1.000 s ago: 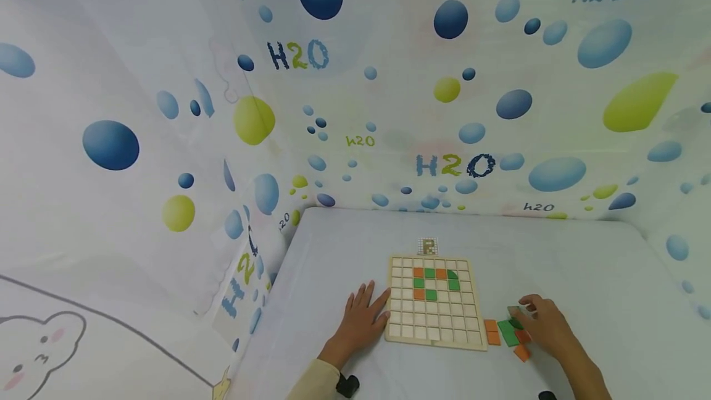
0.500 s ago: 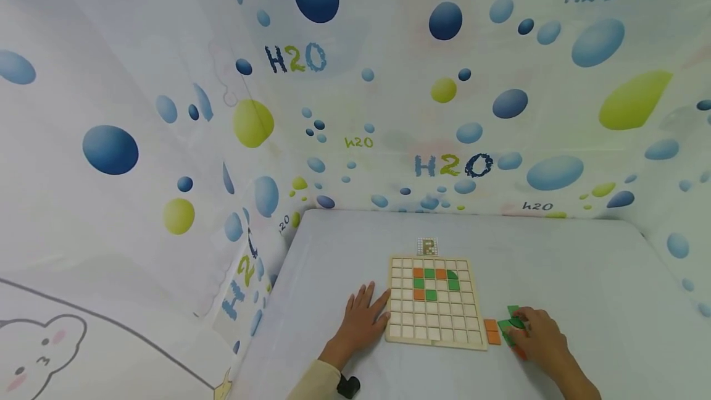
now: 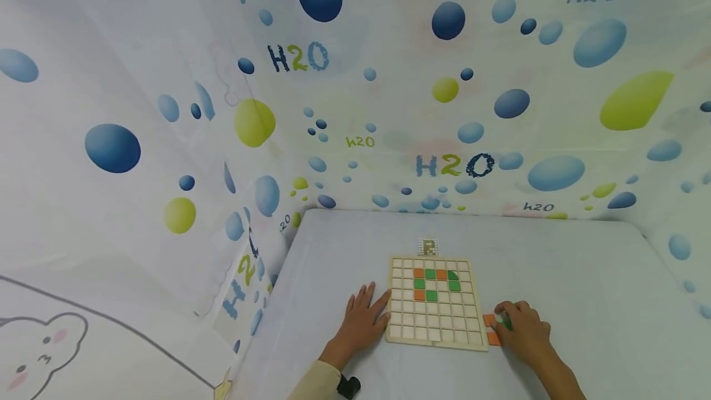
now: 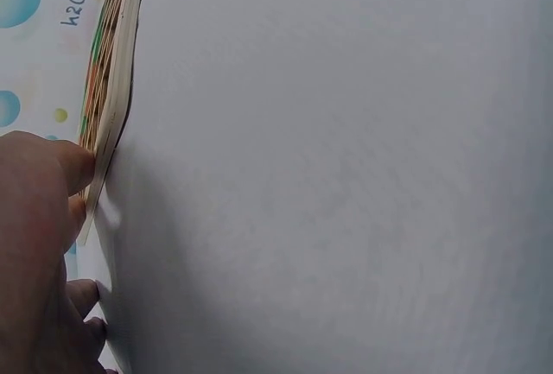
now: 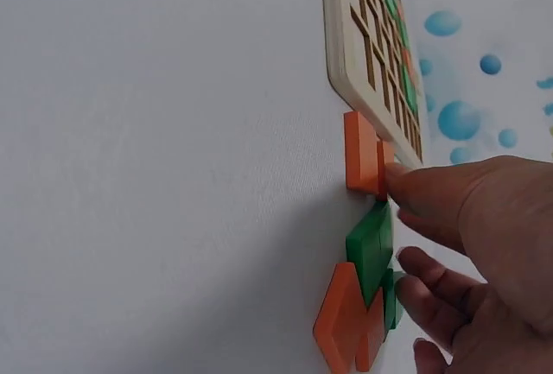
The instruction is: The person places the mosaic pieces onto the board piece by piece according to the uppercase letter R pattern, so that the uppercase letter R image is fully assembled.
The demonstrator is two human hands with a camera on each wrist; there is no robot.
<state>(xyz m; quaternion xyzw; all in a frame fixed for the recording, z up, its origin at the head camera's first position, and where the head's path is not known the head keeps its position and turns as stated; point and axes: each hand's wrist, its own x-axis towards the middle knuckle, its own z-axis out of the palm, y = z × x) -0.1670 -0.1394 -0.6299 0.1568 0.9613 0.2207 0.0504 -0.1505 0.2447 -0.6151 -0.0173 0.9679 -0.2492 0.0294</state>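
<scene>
Orange square tiles [image 5: 363, 151] beside the wooden grid board [image 3: 433, 302] meet the right hand [image 3: 521, 332], fingertips touching one, seemingly picking; next needs a pinch. Left hand [image 3: 361, 321], fingers flat, steadies the board.

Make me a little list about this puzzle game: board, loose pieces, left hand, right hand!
board: wooden grid, some orange and green tiles in its upper rows
loose tiles: orange and green, on the table right of the board
left hand: flat, fingers against the board's left edge
right hand: over the loose tiles, a fingertip touching an orange one
</scene>
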